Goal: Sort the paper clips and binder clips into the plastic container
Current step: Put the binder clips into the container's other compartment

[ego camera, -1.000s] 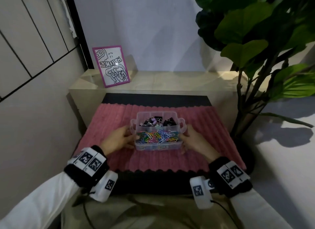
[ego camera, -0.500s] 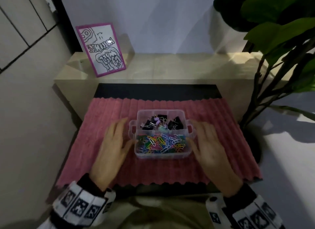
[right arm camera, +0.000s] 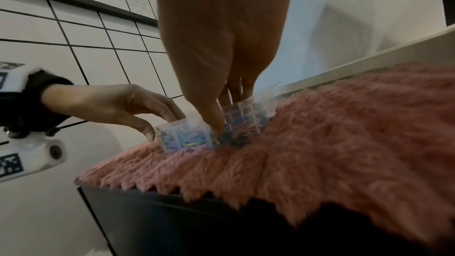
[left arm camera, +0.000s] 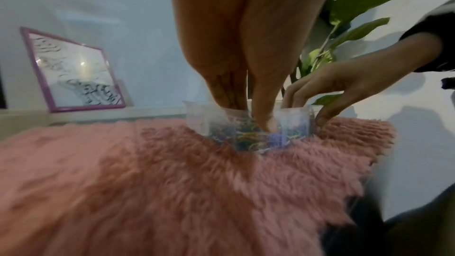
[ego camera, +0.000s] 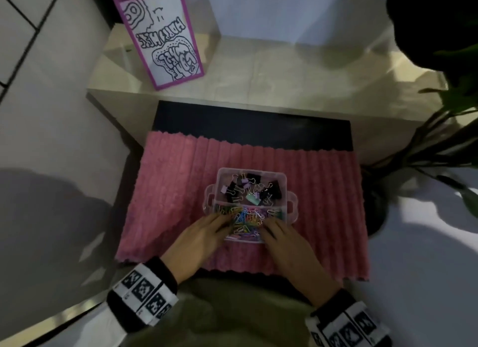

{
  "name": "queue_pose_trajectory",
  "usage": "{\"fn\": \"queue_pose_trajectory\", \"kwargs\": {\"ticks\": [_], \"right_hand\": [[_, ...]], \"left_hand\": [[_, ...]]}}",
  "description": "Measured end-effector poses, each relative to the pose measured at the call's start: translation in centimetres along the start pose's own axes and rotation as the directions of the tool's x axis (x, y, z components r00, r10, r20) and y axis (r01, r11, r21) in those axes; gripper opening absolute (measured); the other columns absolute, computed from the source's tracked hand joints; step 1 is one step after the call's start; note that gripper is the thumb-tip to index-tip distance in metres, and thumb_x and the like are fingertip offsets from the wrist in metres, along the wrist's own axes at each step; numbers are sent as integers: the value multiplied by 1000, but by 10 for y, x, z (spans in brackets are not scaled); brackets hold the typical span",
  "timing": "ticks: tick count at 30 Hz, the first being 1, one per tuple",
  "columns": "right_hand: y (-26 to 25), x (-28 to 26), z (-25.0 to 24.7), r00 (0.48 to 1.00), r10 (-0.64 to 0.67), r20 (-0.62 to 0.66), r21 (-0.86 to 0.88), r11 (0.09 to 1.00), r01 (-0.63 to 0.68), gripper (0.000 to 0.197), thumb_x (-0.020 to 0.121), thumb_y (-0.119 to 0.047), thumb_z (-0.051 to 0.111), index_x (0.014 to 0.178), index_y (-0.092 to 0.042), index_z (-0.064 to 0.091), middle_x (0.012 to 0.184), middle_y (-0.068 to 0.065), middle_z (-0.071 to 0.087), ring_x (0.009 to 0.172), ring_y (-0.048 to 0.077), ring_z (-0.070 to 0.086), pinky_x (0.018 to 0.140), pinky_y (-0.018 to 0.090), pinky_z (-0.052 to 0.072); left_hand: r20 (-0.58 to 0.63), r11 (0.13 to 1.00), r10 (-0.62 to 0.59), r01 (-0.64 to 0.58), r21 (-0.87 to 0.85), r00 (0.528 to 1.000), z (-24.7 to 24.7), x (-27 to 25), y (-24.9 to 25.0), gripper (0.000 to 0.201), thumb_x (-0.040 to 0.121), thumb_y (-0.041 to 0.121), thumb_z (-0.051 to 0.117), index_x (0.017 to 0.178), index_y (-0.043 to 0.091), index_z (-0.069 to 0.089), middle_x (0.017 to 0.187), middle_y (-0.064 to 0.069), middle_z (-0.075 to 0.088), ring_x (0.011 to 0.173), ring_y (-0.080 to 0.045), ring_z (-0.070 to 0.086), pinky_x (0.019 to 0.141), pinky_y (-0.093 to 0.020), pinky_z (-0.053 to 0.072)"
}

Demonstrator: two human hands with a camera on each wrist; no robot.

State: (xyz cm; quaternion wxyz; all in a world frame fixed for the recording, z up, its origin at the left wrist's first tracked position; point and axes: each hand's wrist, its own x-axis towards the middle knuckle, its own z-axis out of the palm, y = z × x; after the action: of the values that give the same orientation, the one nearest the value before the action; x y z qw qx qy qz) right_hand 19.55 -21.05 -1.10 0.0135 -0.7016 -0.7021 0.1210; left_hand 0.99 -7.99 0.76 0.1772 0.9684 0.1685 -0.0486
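— Reaching down from the near edge of the pink rug [ego camera: 165, 191], both my hands sit at the near wall of the plastic container [ego camera: 291, 191]. My left hand [ego camera: 199, 240] has its thumb on the outside of that wall and its fingers dipped into the near compartment; my right hand [ego camera: 287, 243] mirrors it, thumb outside, fingers inside.

— Is either grip clamped on anything?

— Each grip pinches the near wall, thumb outside and curled fingers over the rim. Whether the fingertips also hold clips, I cannot tell.

— Where do the clips lie from you?

— The paper clips [ego camera: 245, 217] are right under my fingertips, a coloured heap filling the near compartment. Just beyond the divider, the binder clips [ego camera: 252, 187] fill the far compartment. The container's long axis runs left to right across me, near the middle of the rug, with a handle at each end.

— Which hand is nearer?

— Both about equal, I judge; sorting looks done, no clips lying loose on the rug.

— And farther back?

— A framed drawing [ego camera: 163, 36] on the pale shelf [ego camera: 284, 70], a plant [ego camera: 439, 49] at the right.
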Motion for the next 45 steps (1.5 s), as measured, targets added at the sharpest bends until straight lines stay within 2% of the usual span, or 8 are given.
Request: {"fn": "queue_pose_trajectory", "kwargs": {"ticks": [5,9,16,23,27,33,39,45], "right_hand": [[-2,-8,-17,997,11,76,100,995,-19,70,51,-18,86,115,-19,59,112,0,65,101,16,64,83,25,54],[-12,-3,-11,988,24,149,90,995,-38,84,56,-7,78,133,-19,45,138,6,50,127,22,48,102,34,41],[-6,3,-18,995,-29,96,152,988,14,40,69,-26,68,109,-27,60,113,-7,62,108,10,47,88,27,53],[29,49,-49,990,127,-61,188,976,-113,32,52,-11,78,80,-20,68,81,-8,67,85,11,57,68,20,53],[24,67,-46,995,99,25,220,970,-102,39,78,-8,40,106,-9,67,101,5,67,99,26,59,81,32,51],[35,53,-44,964,263,-35,480,851,-215,66,61,24,51,120,-6,59,116,10,60,104,9,33,85,20,34],[35,33,-36,902,427,-68,567,760,-317,31,84,-19,42,101,-7,65,101,5,61,94,5,43,75,4,33],[14,17,-23,900,436,-25,553,755,-351,39,89,-31,32,104,-11,62,116,2,57,109,4,45,90,11,37]], "left_hand": [[-82,962,-152,128,-242,985,-7,-6,-7,65,74,2,69,131,20,43,130,3,49,118,-4,40,107,-14,27],[-40,988,-136,133,-73,990,-4,-4,-9,44,81,31,58,123,20,53,121,4,60,115,-11,42,98,-27,37],[-105,991,-112,103,-90,988,-13,7,-10,50,89,53,25,102,24,64,104,8,66,106,-10,43,91,-26,33],[-142,800,-548,467,-376,824,-30,35,-48,31,81,-5,54,103,15,66,106,-7,62,103,-26,48,83,-23,29],[21,754,-551,508,-417,834,-32,44,-55,33,84,-2,54,110,16,63,109,-9,58,107,-26,49,88,-26,31],[12,722,-521,448,-527,854,-35,34,-53,31,84,0,56,108,17,62,105,0,59,95,-13,56,85,-22,41],[-45,639,-623,475,-604,781,-33,32,-49,18,83,5,60,98,13,58,97,7,59,84,-6,56,69,5,33],[-65,642,-632,475,-601,772,-29,19,-35,21,83,5,61,102,12,57,96,8,54,78,4,52,76,-6,39]]}}
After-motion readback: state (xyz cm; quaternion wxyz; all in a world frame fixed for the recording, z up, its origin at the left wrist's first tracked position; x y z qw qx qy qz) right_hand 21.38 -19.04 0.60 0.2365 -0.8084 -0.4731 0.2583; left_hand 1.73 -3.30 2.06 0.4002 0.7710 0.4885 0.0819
